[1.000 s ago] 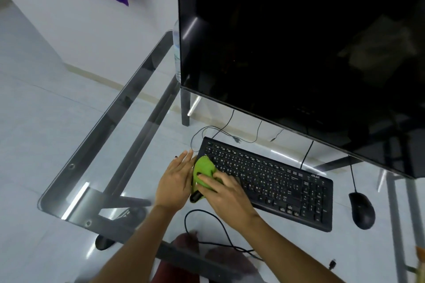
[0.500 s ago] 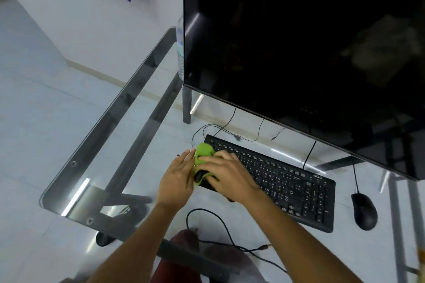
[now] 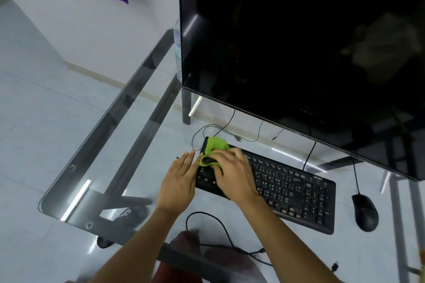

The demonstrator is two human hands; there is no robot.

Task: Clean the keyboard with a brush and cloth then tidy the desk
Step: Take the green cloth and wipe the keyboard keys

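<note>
A black keyboard lies on the glass desk below the monitor. My right hand grips a crumpled green cloth and presses it on the keyboard's far left corner. My left hand lies flat with straight fingers against the keyboard's left edge. No brush is in view.
A large dark monitor stands over the back of the desk. A black mouse sits to the right of the keyboard. Loose black cables lie on the near side and behind the keyboard. A clear bottle stands left of the monitor.
My right hand has slid the green cloth from the keyboard's near left part up to its far left corner. My left hand has stayed at the keyboard's left edge.
</note>
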